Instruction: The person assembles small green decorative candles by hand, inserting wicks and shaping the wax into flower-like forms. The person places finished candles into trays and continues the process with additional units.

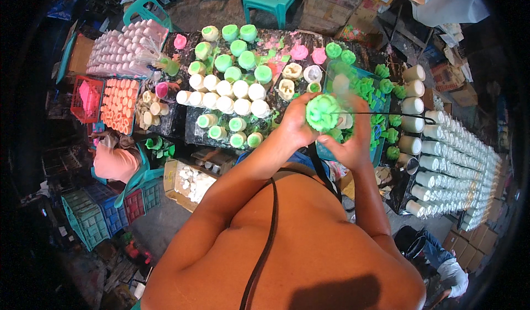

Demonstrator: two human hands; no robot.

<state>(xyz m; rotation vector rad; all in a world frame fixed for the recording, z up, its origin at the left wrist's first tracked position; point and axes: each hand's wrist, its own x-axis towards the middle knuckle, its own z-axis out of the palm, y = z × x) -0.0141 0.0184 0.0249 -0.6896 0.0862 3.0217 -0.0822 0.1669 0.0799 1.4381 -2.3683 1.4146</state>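
Black table (191,128) reaches beyond the left hand (297,123), teal tray (378,155) beneath the right hand (356,141). Between these 2, 1 green rosette (322,113), long axis unclear, sits nearer the left, which grips it; the right curls close, contact unclear.

workshop | worktable (191,131) spattered pink and green | rows of white cylinders (458,166) | plastic crates (107,210) | cardboard boxes (334,2)

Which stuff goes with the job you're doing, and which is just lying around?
Seems part of the job:
green flower-shaped piece, between left hand and right hand
green pieces near them

Probably just lying about:
teal chair at the back
cardboard boxes
blue crate
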